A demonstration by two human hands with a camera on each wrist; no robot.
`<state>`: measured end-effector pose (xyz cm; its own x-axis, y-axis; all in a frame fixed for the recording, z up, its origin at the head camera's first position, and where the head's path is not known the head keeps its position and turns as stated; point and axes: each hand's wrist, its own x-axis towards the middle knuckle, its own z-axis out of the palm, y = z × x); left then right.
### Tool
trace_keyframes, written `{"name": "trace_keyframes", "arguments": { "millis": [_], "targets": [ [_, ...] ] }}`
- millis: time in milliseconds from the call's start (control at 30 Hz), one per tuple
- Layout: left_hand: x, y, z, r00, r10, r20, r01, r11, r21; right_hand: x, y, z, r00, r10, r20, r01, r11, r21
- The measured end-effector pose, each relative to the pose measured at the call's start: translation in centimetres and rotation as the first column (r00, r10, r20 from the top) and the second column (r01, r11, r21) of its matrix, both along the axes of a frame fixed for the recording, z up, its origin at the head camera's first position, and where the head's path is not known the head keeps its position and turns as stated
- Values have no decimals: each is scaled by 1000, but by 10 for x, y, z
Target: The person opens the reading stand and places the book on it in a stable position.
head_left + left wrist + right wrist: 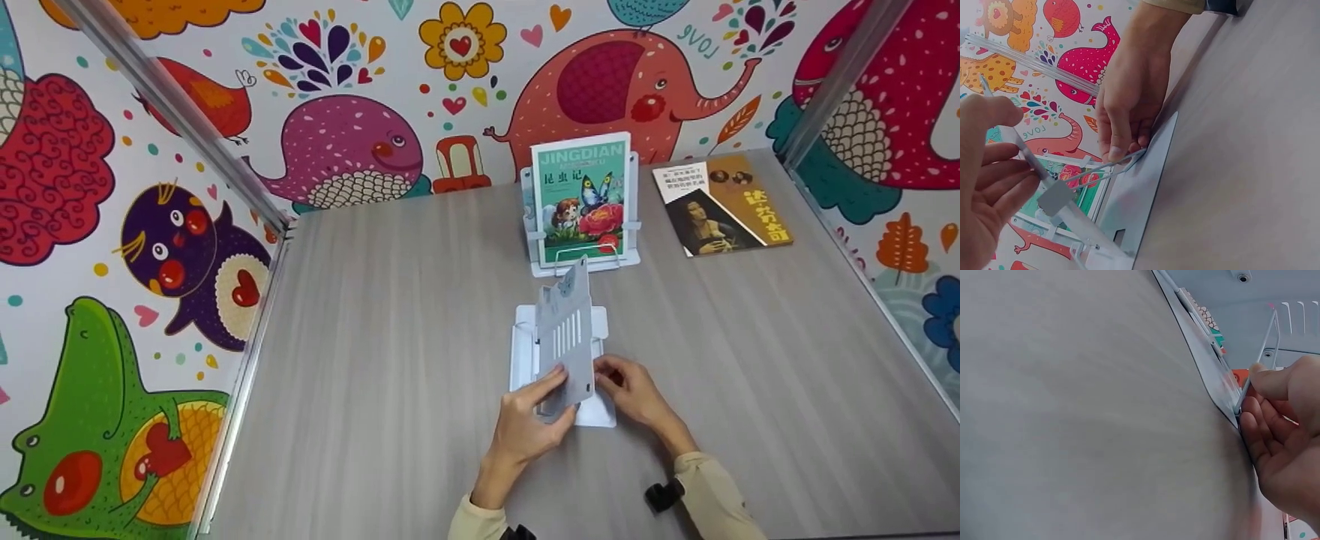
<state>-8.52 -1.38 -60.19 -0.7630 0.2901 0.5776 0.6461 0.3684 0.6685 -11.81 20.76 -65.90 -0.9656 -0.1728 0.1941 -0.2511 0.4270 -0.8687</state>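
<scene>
A pale book stand is on the table, its slotted back panel tilted up from its flat base. My left hand grips the near part of that panel, thumb on one face and fingers on the other. At the base's right side, my right hand pinches a thin wire support between thumb and fingers. One end of this wire lies right at the base's corner in the right wrist view. In the left wrist view, the wire slants between the panel and the base.
Behind it stands a second book stand holding a green children's book upright. A brown and white book lies flat at the back right of the wooden table. Walls with cartoon animals border the table's back and sides.
</scene>
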Motion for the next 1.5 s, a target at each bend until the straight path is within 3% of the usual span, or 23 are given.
{"name": "trace_keyframes", "arguments": {
  "millis": [233, 600, 833, 1167, 1400, 1500],
  "targets": [
    [-2, 0, 1, 999, 14, -30, -15, 1000, -24, -3, 1, 2, 999, 28, -45, -29, 1000, -5],
    [-7, 4, 2, 999, -5, -53, 4, 1000, -22, -6, 3, 5, 999, -4, -43, 4, 1000, -9],
    [-6, 5, 2, 999, -19, -27, 18, 999, -43, -4, 5, 5, 999, -33, -23, 33, 999, -7],
    [-10, -8, -2, 989, -125, 78, 128, 991, -36, 4, 3, 3, 995, -101, -25, 99, 992, -73],
    [-12, -10, -9, 988, -117, 95, 119, 993, -7, 8, 2, -1, 988, -121, -96, 114, 991, -75],
    [-15, -10, -10, 989, -120, 90, 121, 993, -2, 10, 4, -1, 988, -129, -86, 121, 988, -93]
  ]
}}
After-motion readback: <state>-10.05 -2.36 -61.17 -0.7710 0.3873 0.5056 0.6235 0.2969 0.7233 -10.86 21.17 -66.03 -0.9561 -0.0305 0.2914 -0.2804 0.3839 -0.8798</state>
